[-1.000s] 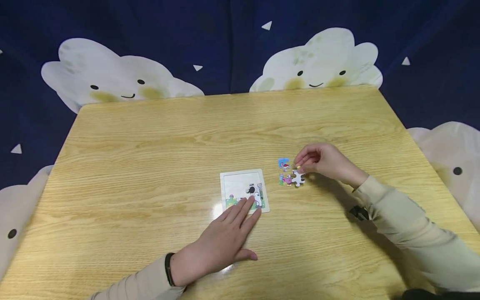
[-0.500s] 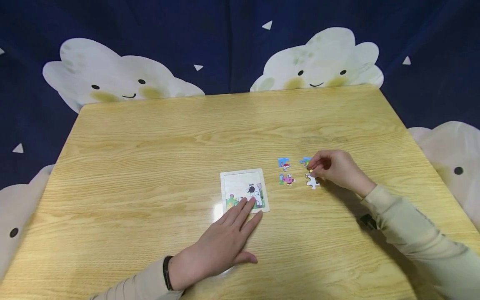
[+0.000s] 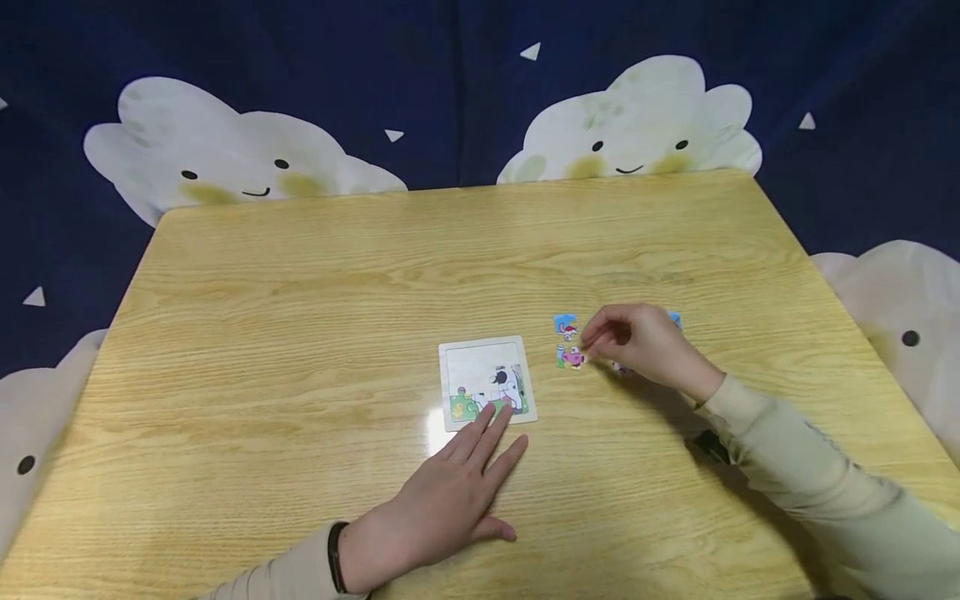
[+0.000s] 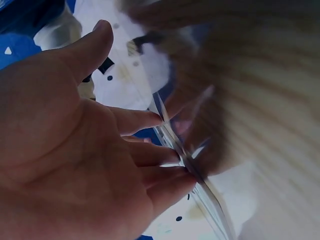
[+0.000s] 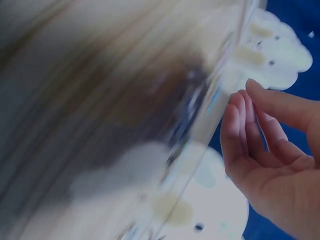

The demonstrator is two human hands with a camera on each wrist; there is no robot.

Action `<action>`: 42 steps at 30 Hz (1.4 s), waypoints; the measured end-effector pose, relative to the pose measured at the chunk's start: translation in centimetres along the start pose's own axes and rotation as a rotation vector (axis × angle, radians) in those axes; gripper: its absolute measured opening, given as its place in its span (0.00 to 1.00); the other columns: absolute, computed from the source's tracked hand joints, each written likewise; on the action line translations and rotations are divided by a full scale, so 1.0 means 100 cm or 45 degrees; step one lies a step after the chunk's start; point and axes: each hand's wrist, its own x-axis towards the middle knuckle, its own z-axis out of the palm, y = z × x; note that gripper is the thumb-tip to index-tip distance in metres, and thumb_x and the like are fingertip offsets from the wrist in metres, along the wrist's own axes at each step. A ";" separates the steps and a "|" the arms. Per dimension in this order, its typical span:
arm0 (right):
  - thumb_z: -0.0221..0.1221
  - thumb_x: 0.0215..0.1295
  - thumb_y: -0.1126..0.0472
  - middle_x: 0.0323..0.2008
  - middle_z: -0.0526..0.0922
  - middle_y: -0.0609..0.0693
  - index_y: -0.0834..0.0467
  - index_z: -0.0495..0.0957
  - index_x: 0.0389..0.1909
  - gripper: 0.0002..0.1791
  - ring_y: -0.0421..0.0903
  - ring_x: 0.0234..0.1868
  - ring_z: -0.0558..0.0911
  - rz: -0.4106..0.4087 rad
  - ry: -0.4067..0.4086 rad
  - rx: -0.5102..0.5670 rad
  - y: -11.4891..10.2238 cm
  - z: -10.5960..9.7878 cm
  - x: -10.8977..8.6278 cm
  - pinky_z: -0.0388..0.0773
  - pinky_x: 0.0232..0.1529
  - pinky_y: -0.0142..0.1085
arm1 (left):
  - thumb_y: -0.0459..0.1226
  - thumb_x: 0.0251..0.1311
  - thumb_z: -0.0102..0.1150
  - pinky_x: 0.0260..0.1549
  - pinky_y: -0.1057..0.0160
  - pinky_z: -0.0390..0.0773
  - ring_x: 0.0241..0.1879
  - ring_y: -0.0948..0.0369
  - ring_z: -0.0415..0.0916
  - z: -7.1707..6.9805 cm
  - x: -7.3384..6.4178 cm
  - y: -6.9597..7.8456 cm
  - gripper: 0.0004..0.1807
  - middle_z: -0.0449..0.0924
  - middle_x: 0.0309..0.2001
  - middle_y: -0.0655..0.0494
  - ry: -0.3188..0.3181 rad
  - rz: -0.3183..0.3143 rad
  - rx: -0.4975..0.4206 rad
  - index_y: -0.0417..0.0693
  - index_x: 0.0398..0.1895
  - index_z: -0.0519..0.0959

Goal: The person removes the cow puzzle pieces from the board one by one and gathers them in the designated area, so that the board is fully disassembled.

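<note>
My left hand lies flat with its fingers straight, the middle fingertips resting on the near edge of a white-rimmed puzzle tray. Joined pieces with a cow picture fill the tray's lower part. My right hand hovers low over loose pieces, fingers bent and thumb close to the index finger. Its fingertips are right at a pink puzzle piece; no piece shows between them in the right wrist view. Just behind lies a blue-and-red puzzle piece. Another piece is mostly hidden under the hand.
A blue puzzle piece peeks out beyond the right hand's knuckles. All of this lies on a wood-grain table. Behind its far edge hangs a dark blue curtain with smiling clouds.
My right hand first drew the white piece rightward, then came off it and moved left to the pink piece. My left hand slid slightly back, baring more of the cow picture.
</note>
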 end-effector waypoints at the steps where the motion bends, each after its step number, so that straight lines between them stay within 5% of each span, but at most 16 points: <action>1: 0.64 0.55 0.78 0.29 0.86 0.51 0.64 0.84 0.33 0.08 0.44 0.30 0.84 -0.004 -0.026 0.038 -0.004 0.005 0.003 0.79 0.31 0.30 | 0.67 0.59 0.47 0.70 0.56 0.54 0.75 0.44 0.43 0.000 0.000 0.000 0.49 0.45 0.76 0.35 0.002 -0.001 0.005 0.45 0.75 0.58; 6: 0.64 0.56 0.77 0.32 0.87 0.52 0.64 0.84 0.36 0.09 0.44 0.32 0.85 -0.007 -0.154 0.157 -0.022 0.028 0.018 0.80 0.33 0.32 | 0.68 0.59 0.47 0.69 0.56 0.55 0.75 0.44 0.45 0.002 -0.001 0.001 0.50 0.45 0.75 0.34 0.012 0.001 0.024 0.45 0.75 0.59; 13: 0.68 0.56 0.72 0.32 0.87 0.49 0.61 0.85 0.36 0.07 0.40 0.31 0.83 -0.035 -0.216 0.091 -0.035 0.046 0.031 0.78 0.33 0.32 | 0.69 0.58 0.47 0.69 0.57 0.57 0.75 0.44 0.45 0.002 0.000 0.002 0.50 0.45 0.75 0.35 0.003 0.002 0.054 0.46 0.75 0.59; 28: 0.68 0.57 0.70 0.28 0.85 0.46 0.61 0.85 0.32 0.04 0.38 0.28 0.81 -0.032 -0.298 0.063 -0.042 0.050 0.039 0.79 0.32 0.32 | 0.70 0.56 0.46 0.69 0.54 0.56 0.75 0.43 0.42 0.000 0.001 0.003 0.53 0.43 0.76 0.35 -0.071 -0.011 0.036 0.46 0.77 0.56; 42: 0.68 0.55 0.73 0.29 0.85 0.49 0.63 0.84 0.34 0.06 0.42 0.30 0.83 0.002 -0.334 0.222 -0.043 0.051 0.039 0.80 0.33 0.32 | 0.71 0.56 0.45 0.69 0.54 0.55 0.75 0.44 0.41 0.002 0.003 0.003 0.53 0.42 0.76 0.35 -0.101 -0.023 0.066 0.48 0.77 0.55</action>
